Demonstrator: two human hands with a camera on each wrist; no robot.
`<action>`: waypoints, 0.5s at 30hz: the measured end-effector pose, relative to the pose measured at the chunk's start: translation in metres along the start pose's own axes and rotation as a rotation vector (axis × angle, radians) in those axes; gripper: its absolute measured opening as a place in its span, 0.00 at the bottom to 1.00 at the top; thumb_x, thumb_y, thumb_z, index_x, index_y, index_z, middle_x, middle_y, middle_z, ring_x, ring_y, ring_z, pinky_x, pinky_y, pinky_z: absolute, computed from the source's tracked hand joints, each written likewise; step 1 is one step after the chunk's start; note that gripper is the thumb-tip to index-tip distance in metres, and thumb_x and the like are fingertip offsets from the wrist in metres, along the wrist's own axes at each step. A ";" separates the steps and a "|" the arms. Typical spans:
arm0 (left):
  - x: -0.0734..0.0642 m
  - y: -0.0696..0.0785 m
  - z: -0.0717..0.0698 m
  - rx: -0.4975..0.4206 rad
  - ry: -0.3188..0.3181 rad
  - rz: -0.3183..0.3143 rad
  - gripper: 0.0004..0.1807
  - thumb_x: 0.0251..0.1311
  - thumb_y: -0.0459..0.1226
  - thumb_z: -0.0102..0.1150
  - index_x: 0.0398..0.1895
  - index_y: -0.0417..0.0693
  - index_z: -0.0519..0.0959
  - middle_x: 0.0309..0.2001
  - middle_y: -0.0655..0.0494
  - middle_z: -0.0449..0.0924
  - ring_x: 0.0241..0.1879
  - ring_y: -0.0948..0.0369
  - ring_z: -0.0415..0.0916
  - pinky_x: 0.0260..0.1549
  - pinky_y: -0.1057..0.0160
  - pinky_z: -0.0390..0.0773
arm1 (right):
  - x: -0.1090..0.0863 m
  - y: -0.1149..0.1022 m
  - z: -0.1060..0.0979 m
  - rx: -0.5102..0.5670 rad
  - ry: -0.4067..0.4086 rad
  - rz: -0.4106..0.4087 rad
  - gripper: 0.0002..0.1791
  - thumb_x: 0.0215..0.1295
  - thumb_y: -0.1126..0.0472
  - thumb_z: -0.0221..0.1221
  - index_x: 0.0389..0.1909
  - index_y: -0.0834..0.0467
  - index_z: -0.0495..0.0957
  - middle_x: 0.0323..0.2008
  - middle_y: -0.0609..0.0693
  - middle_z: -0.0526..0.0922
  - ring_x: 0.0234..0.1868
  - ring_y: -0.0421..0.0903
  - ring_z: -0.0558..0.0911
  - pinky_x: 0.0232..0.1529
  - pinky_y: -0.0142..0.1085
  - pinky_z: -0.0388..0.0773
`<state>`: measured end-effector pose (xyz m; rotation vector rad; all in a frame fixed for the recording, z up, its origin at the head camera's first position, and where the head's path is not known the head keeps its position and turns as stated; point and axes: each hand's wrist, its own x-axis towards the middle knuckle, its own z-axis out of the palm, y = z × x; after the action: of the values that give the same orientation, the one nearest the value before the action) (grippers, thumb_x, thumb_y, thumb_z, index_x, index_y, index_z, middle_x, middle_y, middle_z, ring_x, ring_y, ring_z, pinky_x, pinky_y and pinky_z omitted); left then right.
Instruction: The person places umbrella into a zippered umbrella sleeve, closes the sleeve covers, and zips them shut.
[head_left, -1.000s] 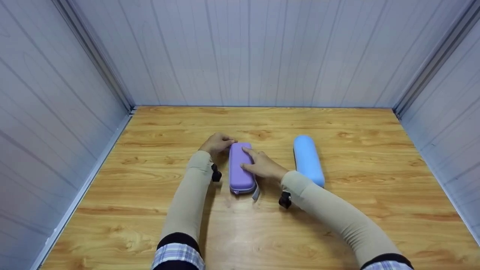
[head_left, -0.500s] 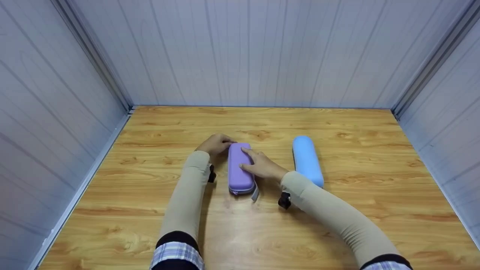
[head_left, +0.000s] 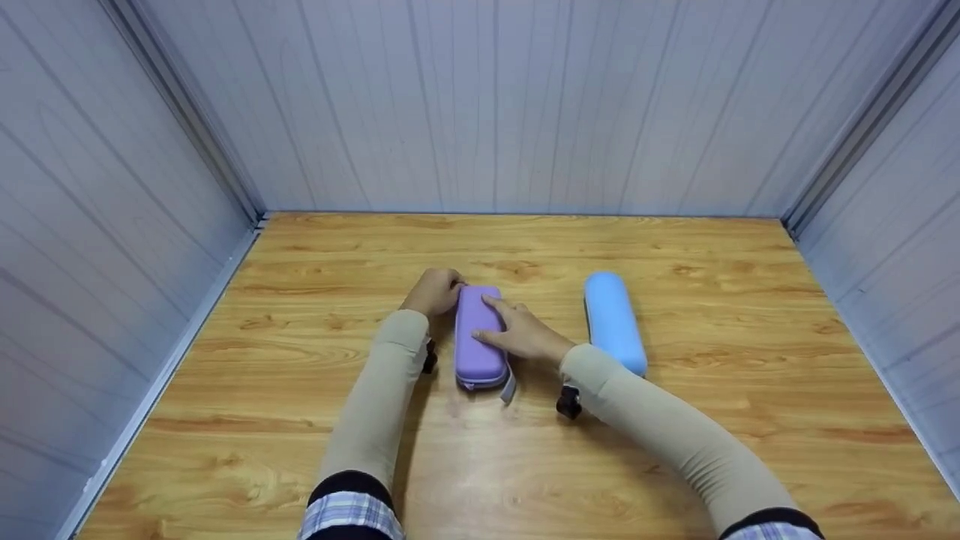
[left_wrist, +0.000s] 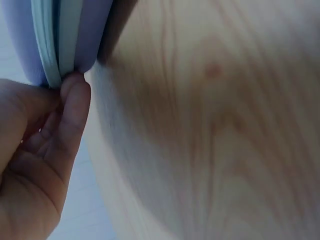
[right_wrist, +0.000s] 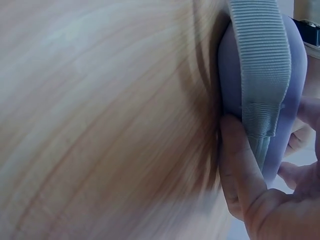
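Note:
A purple zip case point(head_left: 478, 337) with a grey strap point(right_wrist: 262, 55) lies lengthwise on the wooden table, its lid down. At its far left corner is my left hand point(head_left: 436, 291); the thumb and fingertips pinch at the pale zip line point(left_wrist: 47, 45), and whatever is between them is hidden. My right hand point(head_left: 531, 334) grips the case from the right, the thumb and a finger over the top. In the right wrist view, other fingers point(right_wrist: 237, 150) press its side beside the strap.
To the right of my right hand lies a rounded light-blue case point(head_left: 616, 322), slightly slanted. The wooden tabletop point(head_left: 480, 472) is bounded by pale panel walls point(head_left: 487, 112) at the back, left and right.
My left hand has turned, and its fingers have curled in closer at the case's far corner. The right hand keeps its hold. The case has barely shifted.

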<state>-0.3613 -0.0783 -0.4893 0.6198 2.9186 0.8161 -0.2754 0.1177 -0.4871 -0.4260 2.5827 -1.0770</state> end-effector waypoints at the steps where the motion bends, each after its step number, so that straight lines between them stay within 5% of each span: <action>1: -0.001 0.000 0.001 -0.003 0.009 -0.006 0.12 0.72 0.32 0.53 0.46 0.34 0.85 0.46 0.41 0.85 0.48 0.48 0.82 0.50 0.53 0.80 | 0.000 0.000 0.000 0.003 -0.003 0.006 0.46 0.69 0.38 0.58 0.80 0.49 0.50 0.71 0.68 0.61 0.68 0.59 0.65 0.70 0.52 0.59; 9: -0.011 0.000 0.006 -0.179 0.079 -0.137 0.12 0.72 0.31 0.53 0.45 0.33 0.85 0.43 0.41 0.85 0.43 0.51 0.81 0.45 0.54 0.80 | -0.002 -0.003 -0.002 0.008 -0.003 0.042 0.46 0.70 0.39 0.58 0.81 0.50 0.48 0.68 0.69 0.62 0.64 0.58 0.69 0.69 0.52 0.62; 15: -0.017 -0.001 0.007 -0.264 0.066 -0.217 0.12 0.72 0.33 0.52 0.46 0.33 0.83 0.44 0.42 0.84 0.43 0.52 0.79 0.46 0.56 0.79 | -0.002 -0.004 -0.001 0.019 0.005 0.036 0.46 0.70 0.41 0.58 0.80 0.52 0.49 0.66 0.69 0.63 0.62 0.58 0.70 0.67 0.51 0.64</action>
<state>-0.3447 -0.0820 -0.4966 0.2557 2.7958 1.1825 -0.2731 0.1166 -0.4826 -0.3715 2.5719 -1.0909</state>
